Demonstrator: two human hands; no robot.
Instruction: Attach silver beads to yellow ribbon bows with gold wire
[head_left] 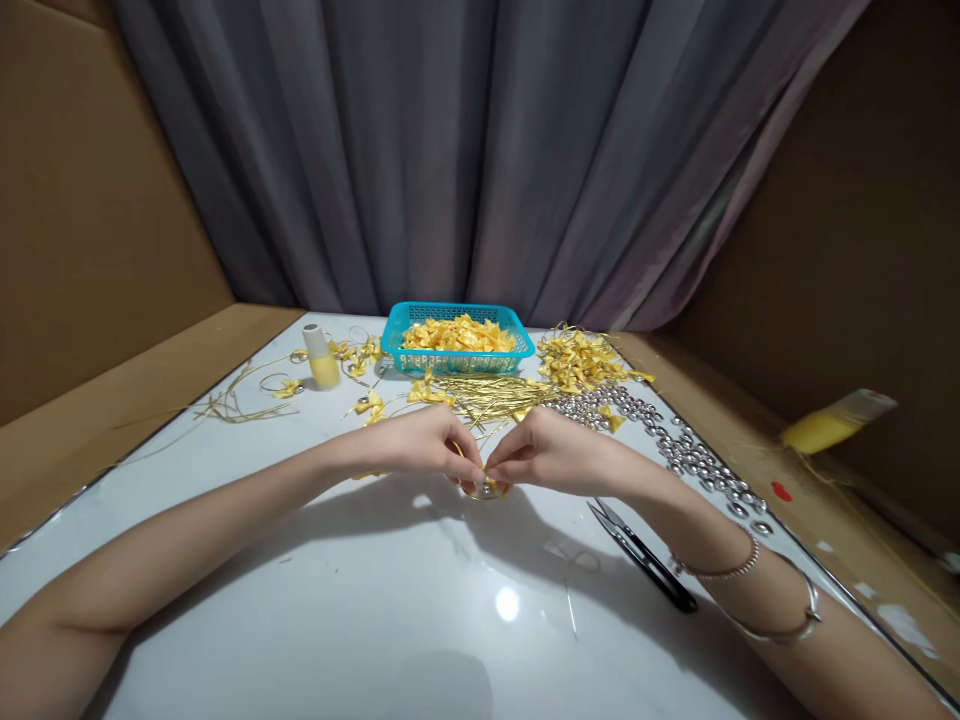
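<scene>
Grey curtain [480, 150] hangs behind your white counter [337, 600]. Both forearms reach in from the lower corners and meet at the middle, wrists low. Your left hand [420, 442] and right hand [544, 452] have their fingers pinched shut together on a small yellow bow [489, 482] on a silvery ring (it sits just above the counter, mostly hidden). Snips [641, 555] lie just beside your right wrist. Beyond stands a blue basket [457, 355] of bows. No writing is readable.

Table top [375, 620] is glossy white, super reflective. Basket [457, 340] looks like turquoise plastic mesh, the bows [459, 334] in it satiny yellow ribbon, rings [697, 455] shiny metal, curtain [480, 150] matt grey cloth.
</scene>
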